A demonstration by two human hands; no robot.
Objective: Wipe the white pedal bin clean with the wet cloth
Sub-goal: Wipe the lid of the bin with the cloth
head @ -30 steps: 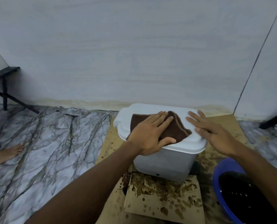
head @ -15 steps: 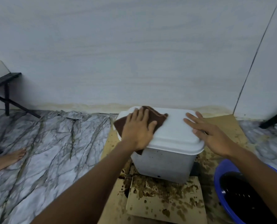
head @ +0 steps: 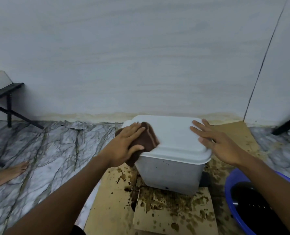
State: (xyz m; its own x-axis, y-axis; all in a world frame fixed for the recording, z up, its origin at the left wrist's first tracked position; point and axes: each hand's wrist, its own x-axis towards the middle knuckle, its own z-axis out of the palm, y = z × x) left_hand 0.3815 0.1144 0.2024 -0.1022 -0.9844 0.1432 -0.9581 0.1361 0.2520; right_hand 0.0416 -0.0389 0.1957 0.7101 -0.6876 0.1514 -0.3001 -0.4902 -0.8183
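The white pedal bin (head: 174,143) stands on stained cardboard near the wall, its lid closed and its grey speckled body below. My left hand (head: 125,145) presses a folded brown wet cloth (head: 147,139) against the lid's left edge; part of the cloth hangs over the bin's left side under my palm. My right hand (head: 218,143) lies flat with fingers spread on the lid's right edge and holds nothing.
Brown-spattered cardboard (head: 166,212) covers the floor under the bin. A blue basin (head: 237,197) of dark water sits at the right. Marble-patterned floor (head: 47,158) spreads to the left, with a bare foot (head: 7,173) and a black stand (head: 7,99). The wall is just behind.
My left hand has dragged the cloth from the lid's middle to its left edge, where it now drapes over the side. My right hand has stayed on the lid's right edge.
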